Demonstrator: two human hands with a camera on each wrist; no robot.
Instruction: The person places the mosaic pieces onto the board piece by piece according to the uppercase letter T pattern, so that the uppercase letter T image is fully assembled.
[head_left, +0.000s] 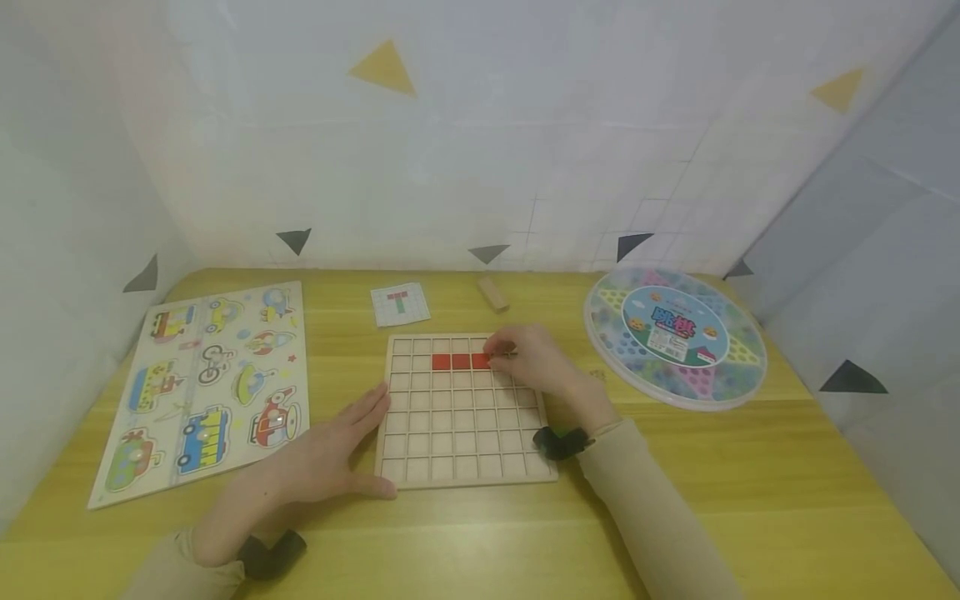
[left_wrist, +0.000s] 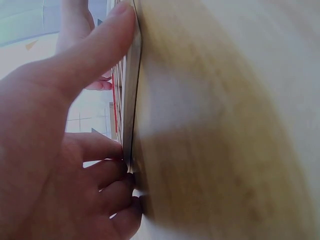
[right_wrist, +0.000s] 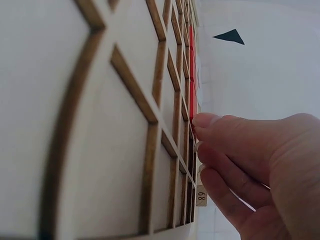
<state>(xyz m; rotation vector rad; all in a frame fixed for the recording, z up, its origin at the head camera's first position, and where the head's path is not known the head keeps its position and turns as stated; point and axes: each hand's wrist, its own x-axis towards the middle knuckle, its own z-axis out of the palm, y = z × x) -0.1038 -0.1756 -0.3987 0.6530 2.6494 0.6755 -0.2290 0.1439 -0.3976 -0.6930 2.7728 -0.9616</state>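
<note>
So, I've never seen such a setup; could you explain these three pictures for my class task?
There is no machine here, just a person's bare left hand and right hand. The head picture comes from a camera on the person's head, looking forward and down; the others come from a camera on each wrist.

On the yellowish wood-grain table lies a square, pale wooden grid board with three red square tiles in a row. Around it are a white card printed with a red-and-green T, a small wooden block, a pale board of colourful vehicle pictures, and a round, star-patterned game board.

The left hand rests against the grid board's left side; the right hand's fingers seem to pinch the rightmost tile.
</note>
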